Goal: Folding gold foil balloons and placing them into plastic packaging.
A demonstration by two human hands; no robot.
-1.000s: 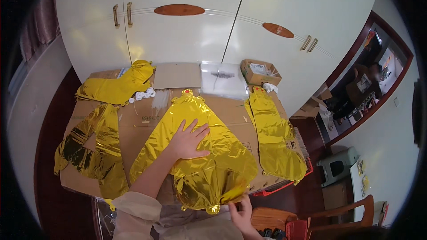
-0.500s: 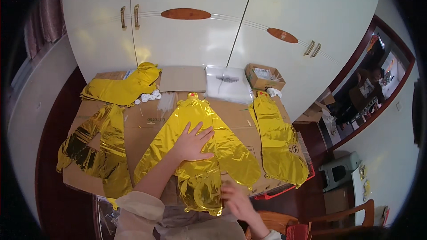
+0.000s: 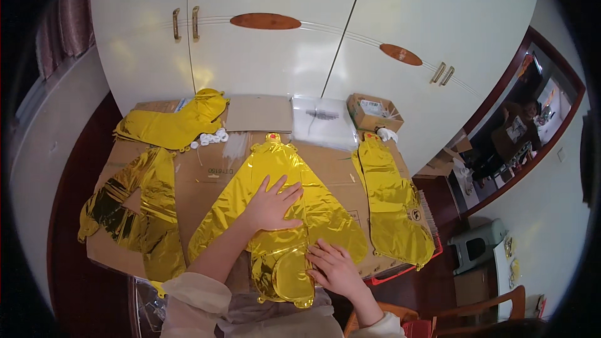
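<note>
Gold foil (image 3: 283, 239) lies centred on cardboard (image 3: 195, 191), the left hand (image 3: 274, 206) spread flat on it, the right hand (image 3: 338, 269), apart, touching its folded edge, where gentle, even pressure should keep creases out.

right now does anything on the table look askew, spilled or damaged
Nothing looks spilled or plainly torn. Slightly odd: the rumpled gold foil balloon at the left lies askew, its near tip poking past the edge of the cardboard. The middle gold foil balloon also reaches past that edge, so neither looks fully supported.
</note>
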